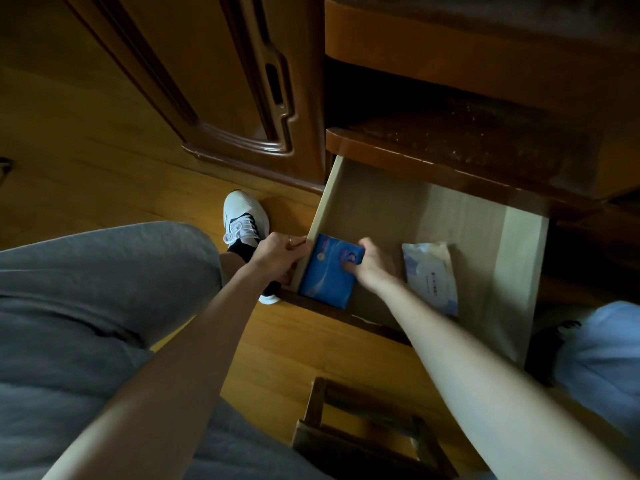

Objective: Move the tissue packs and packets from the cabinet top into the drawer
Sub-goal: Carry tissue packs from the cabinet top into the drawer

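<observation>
The pale wooden drawer [519, 271] is pulled out of the dark cabinet. A blue tissue pack [323, 275] lies in its near left corner, against the left wall. My right hand [369, 263] is inside the drawer, fingers closed on the blue pack's right edge. My left hand [278, 254] grips the top of the drawer's left wall. A white packet [433, 275] with pale blue print lies flat on the drawer floor to the right of my right hand, apart from it.
A cabinet door [214, 81] stands to the left of the drawer, with a shelf ledge [450, 150] above it. My grey-trousered leg and white shoe [244, 220] are on the wooden floor at left. A dark wooden stool [367, 434] stands below the drawer. A pale blue cloth [602, 358] lies at right.
</observation>
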### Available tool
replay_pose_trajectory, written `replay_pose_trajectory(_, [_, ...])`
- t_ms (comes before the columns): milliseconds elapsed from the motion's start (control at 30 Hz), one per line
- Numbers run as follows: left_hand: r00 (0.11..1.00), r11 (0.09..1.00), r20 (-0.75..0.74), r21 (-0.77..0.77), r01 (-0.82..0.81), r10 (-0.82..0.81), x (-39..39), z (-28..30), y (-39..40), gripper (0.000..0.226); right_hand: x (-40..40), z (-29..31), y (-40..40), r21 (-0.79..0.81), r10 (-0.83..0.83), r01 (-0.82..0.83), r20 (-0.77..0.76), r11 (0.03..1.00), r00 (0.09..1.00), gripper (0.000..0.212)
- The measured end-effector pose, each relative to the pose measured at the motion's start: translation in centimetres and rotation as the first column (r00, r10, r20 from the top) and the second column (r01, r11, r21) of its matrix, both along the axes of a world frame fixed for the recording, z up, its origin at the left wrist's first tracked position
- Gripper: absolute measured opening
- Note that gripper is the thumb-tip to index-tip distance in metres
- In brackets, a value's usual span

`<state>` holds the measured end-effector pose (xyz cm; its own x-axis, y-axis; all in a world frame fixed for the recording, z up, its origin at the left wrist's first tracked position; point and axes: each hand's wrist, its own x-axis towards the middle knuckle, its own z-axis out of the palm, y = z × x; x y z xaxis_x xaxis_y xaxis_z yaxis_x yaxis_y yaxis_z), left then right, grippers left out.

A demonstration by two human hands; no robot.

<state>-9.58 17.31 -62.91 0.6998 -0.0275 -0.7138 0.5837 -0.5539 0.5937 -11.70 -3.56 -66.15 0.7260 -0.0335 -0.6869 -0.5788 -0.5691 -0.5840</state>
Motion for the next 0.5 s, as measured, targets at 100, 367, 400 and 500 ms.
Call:
replay_pose_trajectory(100, [0.998,0.998,0.041,0.044,0.043,-0.045,0.0,0.8,-0.3,0.032,-0.1,1.2,-0.9,0.042,0.030,-0.028,-0.042,0.999,0.999,0.064])
replay_pose_trajectory(367, [0.832,0.814,0.382,0.566,0.134,-0.403,-1.2,6.1,-5.6,0.039,-1.0,9.0,-7.6,0.011,0.020,-0.021,0.088,1.000,0.996,0.063])
replay_pose_trajectory(400, [0.796,0.814,0.436,0.569,0.118,-0.420,-1.2,7.5,-6.6,0.041,-1.1,10.6,-8.8,0.001,0.027,-0.028,0.133,1.000,0.991,0.057])
replay_pose_trajectory(500, [0.634,0.830,0.610,0.550,0.093,-0.475,-0.5,13.1,-9.3,0.042,-1.5,15.6,-12.1,-0.063,0.034,-0.016,0.289,0.998,0.957,0.042])
